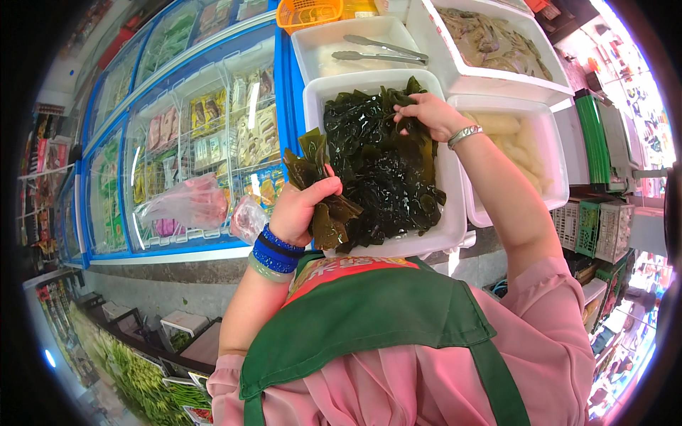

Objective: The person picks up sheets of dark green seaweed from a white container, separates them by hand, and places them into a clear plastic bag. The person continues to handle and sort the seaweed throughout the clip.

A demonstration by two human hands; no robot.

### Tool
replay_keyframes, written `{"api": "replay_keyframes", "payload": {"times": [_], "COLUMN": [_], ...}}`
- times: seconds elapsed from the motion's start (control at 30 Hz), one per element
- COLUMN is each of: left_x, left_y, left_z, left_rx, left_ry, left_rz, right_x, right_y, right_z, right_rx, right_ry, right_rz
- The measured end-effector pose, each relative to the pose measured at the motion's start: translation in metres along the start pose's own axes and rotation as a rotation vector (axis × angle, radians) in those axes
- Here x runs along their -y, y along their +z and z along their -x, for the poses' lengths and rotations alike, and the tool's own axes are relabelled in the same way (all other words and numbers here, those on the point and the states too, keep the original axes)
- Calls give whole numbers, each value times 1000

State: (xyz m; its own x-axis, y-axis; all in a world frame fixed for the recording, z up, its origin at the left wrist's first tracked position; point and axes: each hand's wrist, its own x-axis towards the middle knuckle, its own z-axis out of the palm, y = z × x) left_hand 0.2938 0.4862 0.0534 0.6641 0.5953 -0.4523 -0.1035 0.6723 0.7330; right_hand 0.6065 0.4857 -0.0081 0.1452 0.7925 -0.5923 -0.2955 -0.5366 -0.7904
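Dark green wet kelp pieces [383, 181] lie heaped in a white plastic tub [453, 213] in front of me. My left hand [301, 205] is closed around a bunch of kelp [333, 218] at the tub's near left edge. It wears a blue band and a pale bangle at the wrist. At the tub's far right side, my right hand [431, 114], with a silver bracelet, has its thumb and fingers on a piece of kelp [403, 98] at the top of the heap.
Behind the tub stands a white tray [373, 32] with metal tongs [381, 50]. A foam box [474, 80] of shrimp and a tub [559, 181] of pale food in liquid are at the right. Plastic bags [186, 205] lie on the blue-framed freezer [186, 253] at the left.
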Motion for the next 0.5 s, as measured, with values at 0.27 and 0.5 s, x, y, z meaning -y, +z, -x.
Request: {"api": "replay_keyframes", "payload": {"times": [0.27,0.5], "left_x": [0,1], "left_y": [0,2], "left_z": [1,0], "left_rx": [-3,14], "left_ry": [14,-13], "left_rz": [-11,-17], "right_x": [17,3], "right_y": [-14,-32], "right_z": [14,33], "right_rx": [-192,-382], "right_ry": [-347,-419], "right_rz": [363,1303]}}
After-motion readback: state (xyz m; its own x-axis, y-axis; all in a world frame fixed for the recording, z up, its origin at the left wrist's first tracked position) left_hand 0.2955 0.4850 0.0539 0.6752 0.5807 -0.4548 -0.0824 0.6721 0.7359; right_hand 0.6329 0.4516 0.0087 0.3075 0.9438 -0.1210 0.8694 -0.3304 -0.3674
